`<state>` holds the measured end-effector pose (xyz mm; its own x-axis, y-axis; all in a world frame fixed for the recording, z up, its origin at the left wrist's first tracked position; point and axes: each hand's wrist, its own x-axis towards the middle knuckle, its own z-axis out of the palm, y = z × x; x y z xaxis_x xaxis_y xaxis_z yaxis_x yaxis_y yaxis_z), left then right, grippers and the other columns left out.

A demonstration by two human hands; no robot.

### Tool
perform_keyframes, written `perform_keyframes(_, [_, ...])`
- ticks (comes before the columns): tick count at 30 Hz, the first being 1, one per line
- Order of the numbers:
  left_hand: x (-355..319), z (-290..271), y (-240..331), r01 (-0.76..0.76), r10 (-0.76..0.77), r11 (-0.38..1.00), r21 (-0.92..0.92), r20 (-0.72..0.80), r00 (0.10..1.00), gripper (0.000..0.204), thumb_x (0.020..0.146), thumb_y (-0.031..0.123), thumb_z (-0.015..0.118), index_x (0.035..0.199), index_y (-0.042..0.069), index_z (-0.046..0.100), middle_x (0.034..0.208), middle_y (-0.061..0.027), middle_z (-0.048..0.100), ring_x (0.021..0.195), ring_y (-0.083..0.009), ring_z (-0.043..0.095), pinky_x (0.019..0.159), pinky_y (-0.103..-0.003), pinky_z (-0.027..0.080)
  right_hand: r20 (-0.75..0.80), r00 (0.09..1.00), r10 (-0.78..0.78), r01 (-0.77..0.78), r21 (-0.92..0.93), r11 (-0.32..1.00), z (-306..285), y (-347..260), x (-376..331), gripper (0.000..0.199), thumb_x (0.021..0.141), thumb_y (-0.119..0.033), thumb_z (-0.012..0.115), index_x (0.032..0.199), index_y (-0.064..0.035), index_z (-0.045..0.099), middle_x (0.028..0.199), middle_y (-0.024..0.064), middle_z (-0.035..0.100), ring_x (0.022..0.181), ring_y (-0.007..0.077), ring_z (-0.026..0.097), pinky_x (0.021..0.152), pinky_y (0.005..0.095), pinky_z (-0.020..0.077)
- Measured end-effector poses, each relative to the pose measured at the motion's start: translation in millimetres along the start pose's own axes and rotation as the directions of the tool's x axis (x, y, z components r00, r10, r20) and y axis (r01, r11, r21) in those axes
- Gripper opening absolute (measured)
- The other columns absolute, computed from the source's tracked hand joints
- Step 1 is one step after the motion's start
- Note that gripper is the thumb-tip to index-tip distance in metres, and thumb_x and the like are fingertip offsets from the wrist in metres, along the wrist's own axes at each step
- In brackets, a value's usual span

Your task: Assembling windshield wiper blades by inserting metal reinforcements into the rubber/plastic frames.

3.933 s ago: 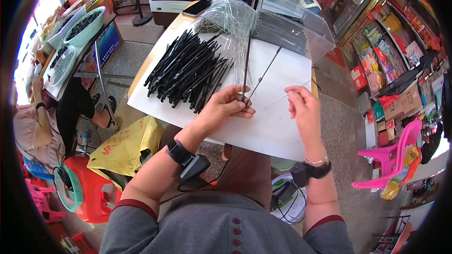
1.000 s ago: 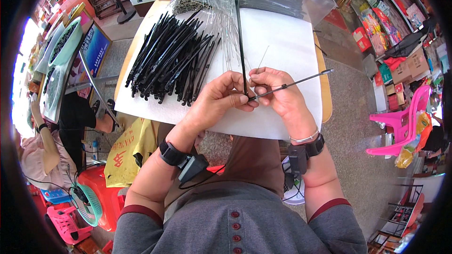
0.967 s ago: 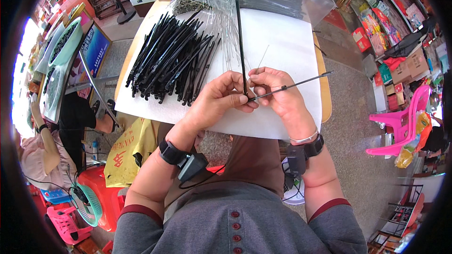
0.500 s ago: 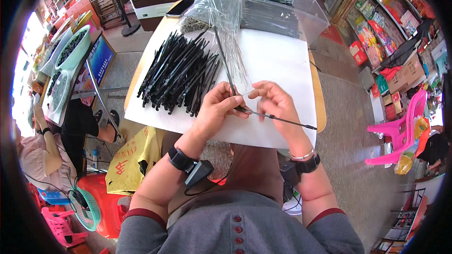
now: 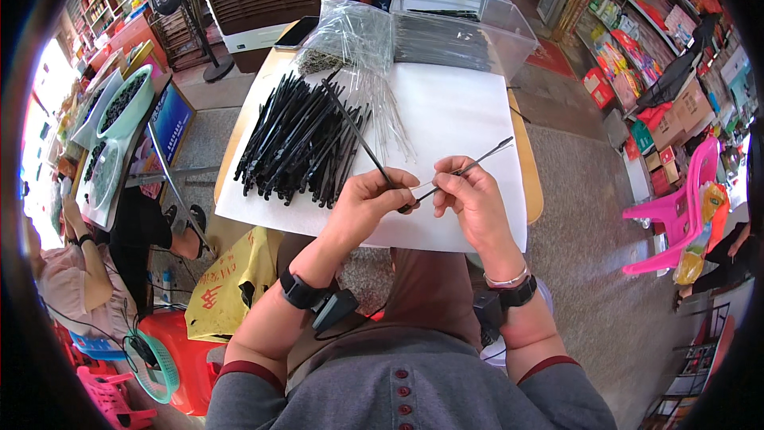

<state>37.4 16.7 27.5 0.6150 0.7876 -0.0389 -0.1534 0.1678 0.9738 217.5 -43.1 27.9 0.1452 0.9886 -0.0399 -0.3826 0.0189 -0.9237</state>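
The slim rod [image 5: 497, 148], angled down-right earlier, now points up-right past the right hand [image 5: 471, 197], pinching a thin wire [image 5: 425, 184]; the left hand [image 5: 366, 205] clasps a black rod [image 5: 362, 139] low between thumb and fingers.

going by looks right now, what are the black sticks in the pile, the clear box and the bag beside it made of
Black sticks: probably plastic or coated metal, semi-gloss; pale highlights run along them, but any core is hidden.
Clear box: likely rigid plastic, glossy; straight see-through walls show its contents.
Bag: apparently thin clear plastic film, shiny; it shows bright creases.
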Motion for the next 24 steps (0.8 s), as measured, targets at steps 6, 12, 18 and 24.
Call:
perform_keyframes(6, [-9.1, 4.4, -3.9, -0.014, 0.016, 0.996, 0.088, -0.025, 1.000, 0.016, 0.086, 0.010, 0.064, 0.095, -0.003, 0.064, 0.074, -0.0010, 0.061, 0.068, -0.0071, 0.054, 0.061, -0.022, 0.044, 0.112, 0.993, 0.025, -0.011, -0.124, 0.992, 11.8, -5.1, -15.0, 0.011, 0.088, -0.011, 0.061, 0.091, -0.0003, 0.058, 0.072, 0.0051, 0.060, 0.063, 0.0107, 0.059, 0.056, 0.0248, 0.0506])
perform_keyframes(12, [-22.7, 13.1, 4.2, 0.065, -0.071, 0.979, 0.195, 0.024, 0.997, 0.011, 0.087, 0.009, 0.063, 0.089, -0.002, 0.062, 0.075, -0.0004, 0.060, 0.066, -0.0076, 0.054, 0.062, -0.022, 0.044, 0.109, 0.993, 0.053, -0.043, -0.089, 0.995, 8.1, -2.0, -23.5, 0.013, 0.087, -0.010, 0.062, 0.094, 0.0001, 0.057, 0.073, 0.0052, 0.060, 0.064, 0.0116, 0.060, 0.056, 0.0247, 0.0515])
perform_keyframes(18, [-32.8, 14.0, -13.2, -0.005, 0.005, 0.999, -0.034, -0.009, 1.000, 0.009, 0.088, 0.010, 0.062, 0.091, 0.001, 0.061, 0.077, 0.0019, 0.058, 0.069, -0.0059, 0.052, 0.063, -0.021, 0.043, 0.073, 0.997, 0.008, -0.010, 0.028, 1.000, 8.3, 2.9, -31.4, 0.013, 0.090, -0.007, 0.054, 0.099, 0.0009, 0.057, 0.086, 0.0069, 0.061, 0.069, 0.0137, 0.061, 0.061, 0.0292, 0.0548])
perform_keyframes(24, [-35.2, 23.3, -22.9, -0.005, 0.008, 0.996, 0.088, -0.033, 0.999, 0.014, 0.091, 0.013, 0.059, 0.098, 0.000, 0.061, 0.076, 0.0040, 0.054, 0.066, -0.0035, 0.045, 0.057, -0.020, 0.038, 0.078, 0.996, -0.042, 0.051, -0.115, 0.992, 10.3, -3.1, -43.6, 0.018, 0.089, -0.006, 0.051, 0.103, 0.0030, 0.058, 0.089, 0.0087, 0.061, 0.074, 0.0133, 0.061, 0.065, 0.0300, 0.0548])
